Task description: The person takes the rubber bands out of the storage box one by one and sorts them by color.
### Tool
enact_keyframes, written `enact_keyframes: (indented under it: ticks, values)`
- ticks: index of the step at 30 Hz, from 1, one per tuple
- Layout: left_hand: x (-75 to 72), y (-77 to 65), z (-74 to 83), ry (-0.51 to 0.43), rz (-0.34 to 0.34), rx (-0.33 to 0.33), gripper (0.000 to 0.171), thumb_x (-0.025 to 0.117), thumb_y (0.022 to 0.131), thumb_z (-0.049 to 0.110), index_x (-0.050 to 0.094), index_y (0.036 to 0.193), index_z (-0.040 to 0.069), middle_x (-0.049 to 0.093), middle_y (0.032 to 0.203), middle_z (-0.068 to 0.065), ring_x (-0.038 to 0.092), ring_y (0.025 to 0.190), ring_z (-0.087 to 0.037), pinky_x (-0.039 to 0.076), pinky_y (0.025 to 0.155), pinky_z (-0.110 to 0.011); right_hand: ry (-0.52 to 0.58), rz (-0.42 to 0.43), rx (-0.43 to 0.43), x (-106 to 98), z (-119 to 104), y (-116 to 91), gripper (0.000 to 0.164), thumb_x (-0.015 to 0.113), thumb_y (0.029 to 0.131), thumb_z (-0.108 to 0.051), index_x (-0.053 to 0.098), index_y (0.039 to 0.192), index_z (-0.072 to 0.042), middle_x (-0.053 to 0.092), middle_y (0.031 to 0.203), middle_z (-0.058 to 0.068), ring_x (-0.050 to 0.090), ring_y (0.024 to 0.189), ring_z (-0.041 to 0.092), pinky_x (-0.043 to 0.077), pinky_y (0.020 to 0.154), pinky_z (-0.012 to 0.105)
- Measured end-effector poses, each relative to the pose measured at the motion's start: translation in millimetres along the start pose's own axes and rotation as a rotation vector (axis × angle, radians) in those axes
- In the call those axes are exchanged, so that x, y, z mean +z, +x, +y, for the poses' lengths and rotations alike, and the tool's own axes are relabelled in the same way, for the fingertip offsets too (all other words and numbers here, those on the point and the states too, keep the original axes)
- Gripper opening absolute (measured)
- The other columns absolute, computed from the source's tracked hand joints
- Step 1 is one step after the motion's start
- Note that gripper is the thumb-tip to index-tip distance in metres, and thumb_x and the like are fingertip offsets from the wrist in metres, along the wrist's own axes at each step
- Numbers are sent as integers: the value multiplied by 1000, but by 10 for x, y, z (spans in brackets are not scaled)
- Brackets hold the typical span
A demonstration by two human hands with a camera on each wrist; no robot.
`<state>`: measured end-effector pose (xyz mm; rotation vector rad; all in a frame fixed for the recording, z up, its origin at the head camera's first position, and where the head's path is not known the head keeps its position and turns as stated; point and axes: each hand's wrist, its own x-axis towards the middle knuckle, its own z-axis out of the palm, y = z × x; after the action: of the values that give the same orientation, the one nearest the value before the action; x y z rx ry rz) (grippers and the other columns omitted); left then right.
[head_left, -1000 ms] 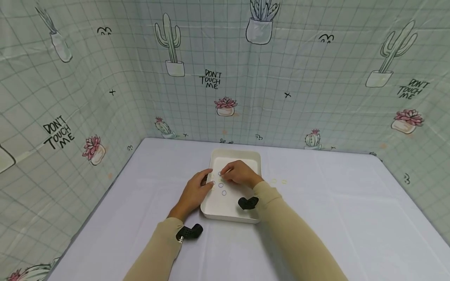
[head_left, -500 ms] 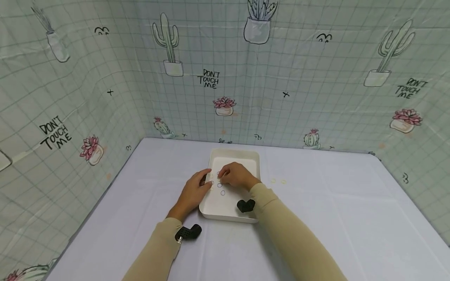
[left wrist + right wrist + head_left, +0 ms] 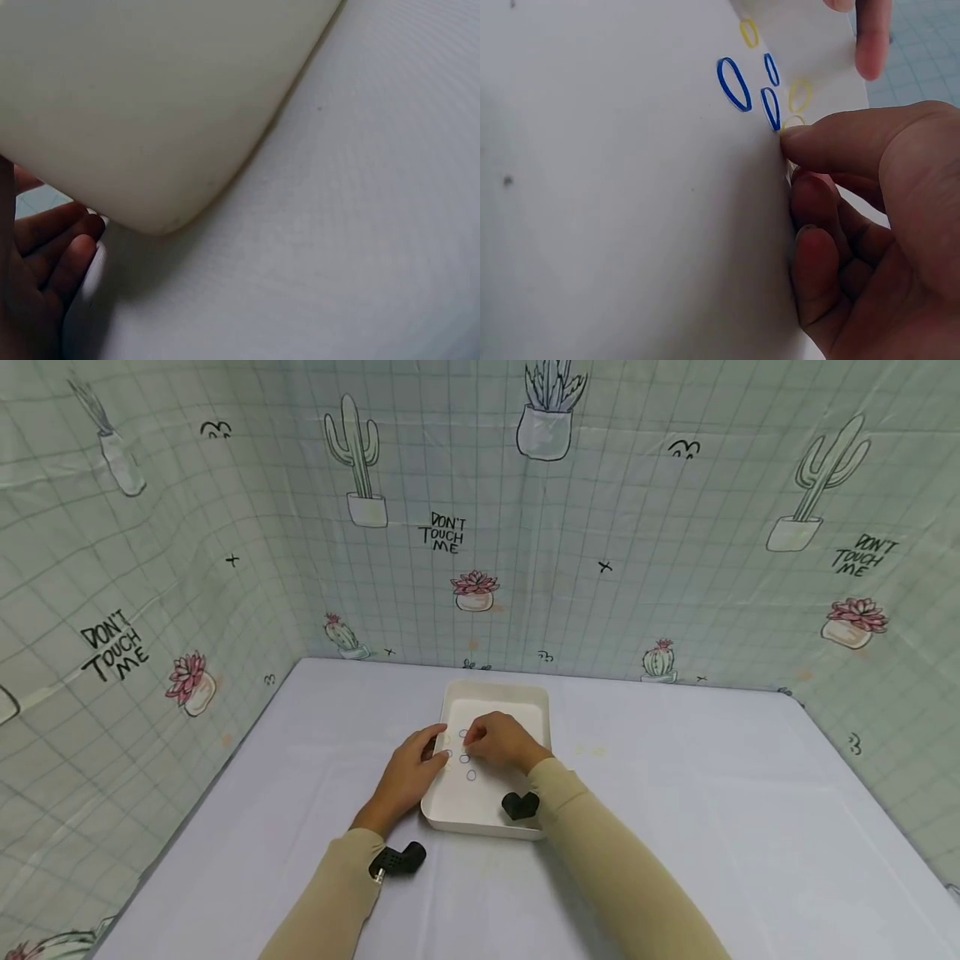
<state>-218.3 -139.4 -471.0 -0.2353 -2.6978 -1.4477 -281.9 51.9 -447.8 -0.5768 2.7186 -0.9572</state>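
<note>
A shallow white tray [image 3: 483, 810] lies on the table with several thin blue and yellow rubber bands in it. My left hand [image 3: 405, 777] grips its left side, thumb over the rim, fingers along the outer wall. In the left wrist view, the curled fingers [image 3: 69, 262] show beside the tray's corner. Inside the tray, my right hand [image 3: 501, 739] pinches a yellow rubber band [image 3: 795, 118] between thumb and forefinger, mostly hidden by the fingertips. Near it in the right wrist view lie blue bands, one of them larger-looking [image 3: 742, 78], and another yellow band [image 3: 748, 34].
Two faint yellow bands [image 3: 597, 751] lie on the white-covered table [image 3: 712, 827], right of the tray. A patterned cloth [image 3: 525, 527] hangs behind and along the sides. A black wrist camera [image 3: 521, 806] sits over the tray's lower right part.
My right hand's fingertips have moved slightly toward me inside the tray and drawn together. The left hand keeps its place on the tray's side. The head view has shifted a little.
</note>
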Motion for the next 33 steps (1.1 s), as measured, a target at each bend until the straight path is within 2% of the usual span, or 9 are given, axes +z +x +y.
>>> enact_keyframes:
  ticks: [6,15,26,30,33]
  values:
    - [14,-2,-18,-16,-2,-3,48,62,99,23,53,146,15,59,130,-8,58,116,-24,46,99,-46,68,30,25,-14,22,-3,5,69,89,-12,73,92,-12,65,84,-2,56,78,15,46,66,27]
    - [8,7,-11,-9,6,9,49,63,99,23,52,146,15,59,131,-9,58,115,-24,46,99,-47,101,90,48,-24,-10,-13,7,67,91,-14,71,93,-10,64,79,0,57,73,16,47,65,27]
    - [-3,-1,-19,-20,3,24,49,64,99,22,53,146,15,59,131,-10,58,115,-25,46,98,-47,207,95,71,-25,27,-2,11,68,91,-15,75,97,-10,67,77,0,59,71,15,48,63,26]
    - [-7,-12,-9,-21,-1,17,49,63,99,23,52,146,15,58,133,-10,58,117,-25,45,99,-47,333,95,72,-80,54,-21,13,69,92,-15,76,101,-7,69,81,2,62,73,15,50,64,26]
    - [-5,-25,-2,-21,-4,5,49,63,99,23,52,146,14,58,133,-10,58,118,-26,45,100,-48,505,115,91,-125,75,-55,17,70,93,-15,75,104,-3,70,85,5,63,77,17,53,69,28]
